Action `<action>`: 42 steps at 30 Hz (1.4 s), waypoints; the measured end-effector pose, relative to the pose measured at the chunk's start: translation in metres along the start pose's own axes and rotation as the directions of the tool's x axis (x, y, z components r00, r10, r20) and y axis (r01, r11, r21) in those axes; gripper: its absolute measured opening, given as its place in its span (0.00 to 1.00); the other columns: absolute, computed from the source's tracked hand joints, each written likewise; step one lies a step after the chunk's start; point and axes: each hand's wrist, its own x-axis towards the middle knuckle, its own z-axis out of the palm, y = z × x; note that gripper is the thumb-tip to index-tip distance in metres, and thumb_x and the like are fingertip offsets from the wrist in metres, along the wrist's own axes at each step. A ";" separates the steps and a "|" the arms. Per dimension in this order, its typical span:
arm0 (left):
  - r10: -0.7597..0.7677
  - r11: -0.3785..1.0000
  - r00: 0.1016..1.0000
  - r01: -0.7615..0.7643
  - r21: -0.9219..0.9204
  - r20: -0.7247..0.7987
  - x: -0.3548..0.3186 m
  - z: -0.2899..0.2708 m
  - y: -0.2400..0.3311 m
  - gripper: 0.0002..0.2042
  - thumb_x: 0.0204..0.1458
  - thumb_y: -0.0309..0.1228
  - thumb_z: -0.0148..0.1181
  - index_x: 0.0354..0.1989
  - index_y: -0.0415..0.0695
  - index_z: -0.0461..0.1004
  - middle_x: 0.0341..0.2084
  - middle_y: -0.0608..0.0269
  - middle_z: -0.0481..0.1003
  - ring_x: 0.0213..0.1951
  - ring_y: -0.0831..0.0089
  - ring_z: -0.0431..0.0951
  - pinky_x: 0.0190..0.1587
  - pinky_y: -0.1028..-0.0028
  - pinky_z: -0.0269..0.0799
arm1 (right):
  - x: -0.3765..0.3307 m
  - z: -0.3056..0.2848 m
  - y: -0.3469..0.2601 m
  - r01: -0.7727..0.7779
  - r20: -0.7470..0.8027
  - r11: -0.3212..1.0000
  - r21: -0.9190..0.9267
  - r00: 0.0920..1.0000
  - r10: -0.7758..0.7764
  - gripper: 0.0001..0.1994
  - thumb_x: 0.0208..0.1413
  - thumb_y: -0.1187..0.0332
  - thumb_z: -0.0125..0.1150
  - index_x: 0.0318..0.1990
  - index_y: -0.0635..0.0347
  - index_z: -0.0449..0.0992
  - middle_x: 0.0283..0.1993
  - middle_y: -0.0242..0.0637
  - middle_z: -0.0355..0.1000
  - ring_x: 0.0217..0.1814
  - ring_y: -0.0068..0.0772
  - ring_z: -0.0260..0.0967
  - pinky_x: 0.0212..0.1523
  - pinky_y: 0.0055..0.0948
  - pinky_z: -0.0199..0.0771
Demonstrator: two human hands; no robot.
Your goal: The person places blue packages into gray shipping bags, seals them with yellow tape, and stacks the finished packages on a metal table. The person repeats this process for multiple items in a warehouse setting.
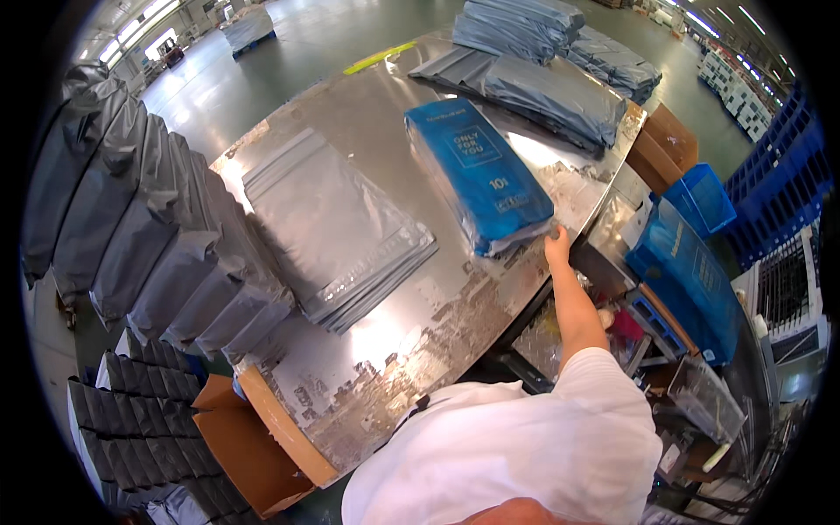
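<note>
On the worn metal table [385, 131] lies a long blue plastic-wrapped package [477, 175] with pale printing. My right hand [556, 240] is at its near right corner, the arm stretched out and the fingers closed on the wrapping's edge. To the left of the package, a flat stack of grey plastic bags [337, 223] rests on the tabletop. My left hand is out of view.
Stacked grey wrapped bundles [140, 210] rise along the table's left side. Grey-blue packs [551, 92] lie at the far edge. An open cardboard box [249, 451] stands near left. At right are a blue bin [703, 199], another blue package [687, 271] and cluttered shelving.
</note>
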 end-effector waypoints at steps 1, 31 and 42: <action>0.027 0.985 0.999 -0.023 0.172 -0.022 -0.002 0.005 0.009 0.13 0.46 0.29 0.58 0.41 0.40 0.72 0.32 0.59 0.75 0.34 0.69 0.74 0.38 0.72 0.69 | 0.008 0.006 -0.009 -0.035 0.072 0.998 0.056 0.997 0.031 0.21 0.47 0.72 0.56 0.51 0.63 0.64 0.48 0.44 0.66 0.47 0.38 0.66 0.47 0.32 0.65; 0.393 0.744 0.889 -0.158 -0.649 0.236 0.195 0.145 0.362 0.31 0.54 0.51 0.44 0.60 0.43 0.53 0.53 0.55 0.62 0.54 0.63 0.62 0.56 0.66 0.59 | -0.124 -0.070 0.028 -0.603 0.639 0.493 0.628 0.760 0.116 0.27 0.60 0.49 0.38 0.57 0.61 0.60 0.53 0.39 0.65 0.54 0.34 0.62 0.54 0.30 0.62; 0.487 0.683 0.854 -0.242 -0.689 0.184 0.054 0.015 0.502 0.27 0.47 0.38 0.51 0.57 0.44 0.57 0.47 0.52 0.66 0.45 0.61 0.71 0.47 0.64 0.70 | -0.057 -0.128 -0.239 -0.862 0.897 0.249 0.442 0.428 -0.111 0.21 0.52 0.53 0.53 0.47 0.58 0.68 0.39 0.37 0.71 0.38 0.35 0.70 0.40 0.33 0.73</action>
